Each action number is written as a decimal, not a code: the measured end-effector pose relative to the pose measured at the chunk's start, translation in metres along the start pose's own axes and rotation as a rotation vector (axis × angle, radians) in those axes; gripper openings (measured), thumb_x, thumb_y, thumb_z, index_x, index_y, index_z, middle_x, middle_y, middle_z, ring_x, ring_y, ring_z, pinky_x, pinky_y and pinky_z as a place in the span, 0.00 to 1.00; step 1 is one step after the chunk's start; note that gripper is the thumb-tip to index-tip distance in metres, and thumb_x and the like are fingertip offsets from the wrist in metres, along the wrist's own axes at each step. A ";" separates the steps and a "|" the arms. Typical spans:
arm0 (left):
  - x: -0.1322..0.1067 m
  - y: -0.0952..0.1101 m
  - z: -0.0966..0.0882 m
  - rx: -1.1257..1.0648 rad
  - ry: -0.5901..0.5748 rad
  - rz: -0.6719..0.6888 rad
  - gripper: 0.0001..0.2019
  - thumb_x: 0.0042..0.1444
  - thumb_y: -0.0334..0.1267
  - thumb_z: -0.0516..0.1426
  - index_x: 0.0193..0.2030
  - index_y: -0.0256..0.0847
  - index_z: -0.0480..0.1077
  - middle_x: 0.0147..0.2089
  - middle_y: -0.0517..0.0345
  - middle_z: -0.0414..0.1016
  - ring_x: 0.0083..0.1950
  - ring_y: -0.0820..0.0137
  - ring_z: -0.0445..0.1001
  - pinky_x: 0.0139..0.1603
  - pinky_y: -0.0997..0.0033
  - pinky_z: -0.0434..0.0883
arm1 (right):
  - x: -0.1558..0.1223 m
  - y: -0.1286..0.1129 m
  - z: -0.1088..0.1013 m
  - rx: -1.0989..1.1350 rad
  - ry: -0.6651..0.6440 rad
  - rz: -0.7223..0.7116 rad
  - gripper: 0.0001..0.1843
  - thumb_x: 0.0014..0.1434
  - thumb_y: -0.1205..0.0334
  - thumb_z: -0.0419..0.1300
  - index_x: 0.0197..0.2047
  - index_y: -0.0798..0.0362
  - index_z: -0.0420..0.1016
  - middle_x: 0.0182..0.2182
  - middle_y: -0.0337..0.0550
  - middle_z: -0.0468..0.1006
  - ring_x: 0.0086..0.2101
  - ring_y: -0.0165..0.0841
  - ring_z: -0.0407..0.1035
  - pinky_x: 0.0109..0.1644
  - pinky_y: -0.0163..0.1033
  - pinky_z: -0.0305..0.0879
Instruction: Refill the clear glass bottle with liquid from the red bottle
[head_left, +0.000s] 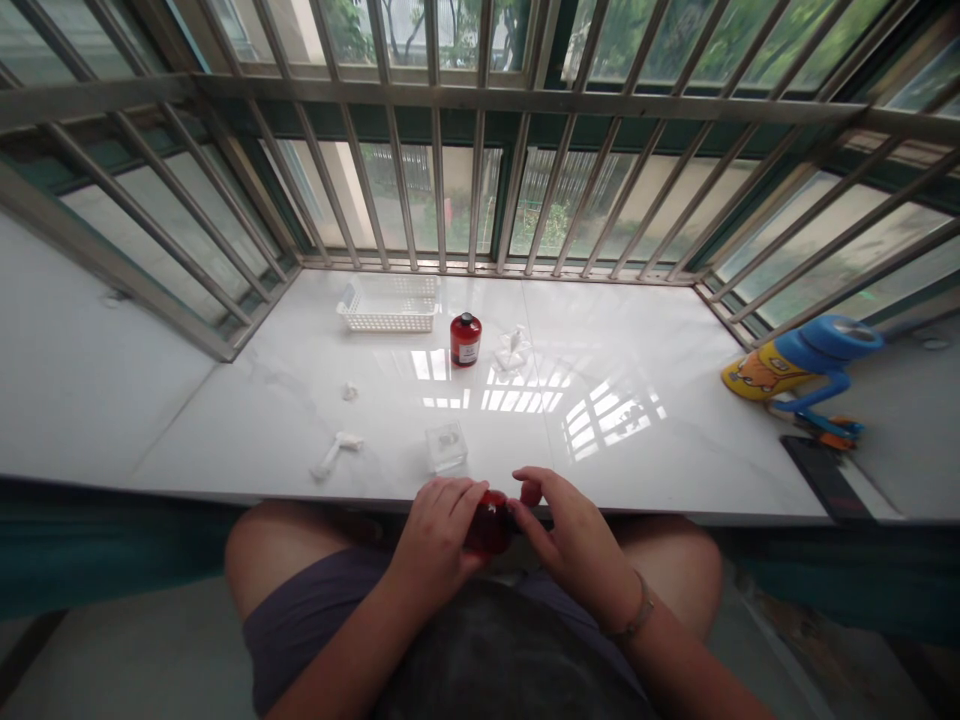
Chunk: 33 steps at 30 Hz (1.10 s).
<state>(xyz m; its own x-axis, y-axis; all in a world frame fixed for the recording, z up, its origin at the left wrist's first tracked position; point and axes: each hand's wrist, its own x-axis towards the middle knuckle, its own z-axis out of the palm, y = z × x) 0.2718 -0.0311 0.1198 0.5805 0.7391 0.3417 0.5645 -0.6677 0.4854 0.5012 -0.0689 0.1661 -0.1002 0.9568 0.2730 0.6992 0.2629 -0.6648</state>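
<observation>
My left hand is wrapped round the body of a red see-through bottle, tilted on its side at the front edge of the white counter, above my lap. The thumb of my right hand presses at the bottle's dark cap, its fingers curled around that end and partly hiding it. Just beyond my left hand stands a small clear square box. Farther back, a second red bottle with a black cap and a white label stands upright.
A white perforated basket sits at the back left. Crumpled tissues lie beside the standing bottle; a twisted tissue and a small scrap lie left. At right are a blue-and-yellow flask and a dark phone. Metal bars enclose the back.
</observation>
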 end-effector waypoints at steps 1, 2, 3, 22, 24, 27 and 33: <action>0.000 0.000 0.000 -0.001 -0.001 -0.001 0.40 0.50 0.30 0.72 0.70 0.43 0.66 0.62 0.42 0.80 0.60 0.46 0.78 0.65 0.38 0.74 | 0.000 0.000 -0.001 0.023 -0.001 0.018 0.13 0.76 0.60 0.59 0.61 0.47 0.70 0.42 0.44 0.81 0.42 0.40 0.80 0.51 0.48 0.79; 0.000 0.000 0.001 -0.004 -0.002 -0.006 0.40 0.50 0.30 0.72 0.70 0.43 0.66 0.62 0.42 0.80 0.61 0.46 0.78 0.65 0.39 0.74 | 0.000 0.000 -0.003 0.051 -0.009 0.033 0.13 0.76 0.61 0.59 0.61 0.47 0.71 0.43 0.44 0.82 0.43 0.40 0.80 0.51 0.48 0.79; 0.000 0.000 0.001 -0.008 -0.002 -0.013 0.40 0.50 0.30 0.72 0.69 0.43 0.66 0.62 0.42 0.80 0.61 0.46 0.79 0.65 0.39 0.75 | -0.001 0.000 -0.005 0.083 -0.026 0.042 0.14 0.76 0.60 0.60 0.62 0.47 0.70 0.44 0.44 0.82 0.44 0.39 0.80 0.51 0.47 0.80; -0.001 -0.003 0.001 0.003 -0.021 -0.037 0.41 0.50 0.34 0.76 0.69 0.41 0.66 0.62 0.42 0.79 0.61 0.47 0.77 0.65 0.41 0.74 | -0.008 0.008 -0.014 0.011 -0.165 -0.078 0.35 0.66 0.65 0.73 0.71 0.45 0.64 0.53 0.48 0.82 0.50 0.45 0.79 0.58 0.56 0.79; 0.000 -0.003 0.000 0.015 -0.014 -0.037 0.40 0.50 0.33 0.75 0.69 0.41 0.67 0.62 0.42 0.79 0.61 0.47 0.78 0.65 0.41 0.74 | -0.009 0.008 -0.014 0.029 -0.187 -0.097 0.36 0.66 0.69 0.71 0.72 0.43 0.63 0.56 0.48 0.81 0.52 0.44 0.79 0.60 0.55 0.79; 0.000 -0.004 -0.001 0.030 -0.017 -0.032 0.39 0.50 0.32 0.74 0.69 0.41 0.67 0.62 0.42 0.79 0.61 0.47 0.78 0.65 0.41 0.74 | -0.010 0.009 -0.013 -0.013 -0.200 -0.061 0.33 0.69 0.68 0.68 0.72 0.44 0.63 0.49 0.45 0.83 0.47 0.43 0.80 0.57 0.55 0.80; -0.002 -0.001 -0.002 0.041 -0.032 -0.034 0.38 0.53 0.32 0.72 0.70 0.42 0.66 0.62 0.42 0.79 0.61 0.47 0.78 0.66 0.40 0.73 | -0.010 0.007 -0.010 -0.045 -0.191 -0.099 0.38 0.66 0.68 0.69 0.74 0.45 0.59 0.54 0.50 0.81 0.50 0.46 0.80 0.58 0.58 0.80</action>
<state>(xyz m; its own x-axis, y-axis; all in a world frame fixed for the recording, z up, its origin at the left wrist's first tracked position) 0.2689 -0.0316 0.1197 0.5783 0.7589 0.2993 0.6076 -0.6455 0.4628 0.5146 -0.0773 0.1658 -0.2997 0.9337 0.1956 0.7099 0.3553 -0.6081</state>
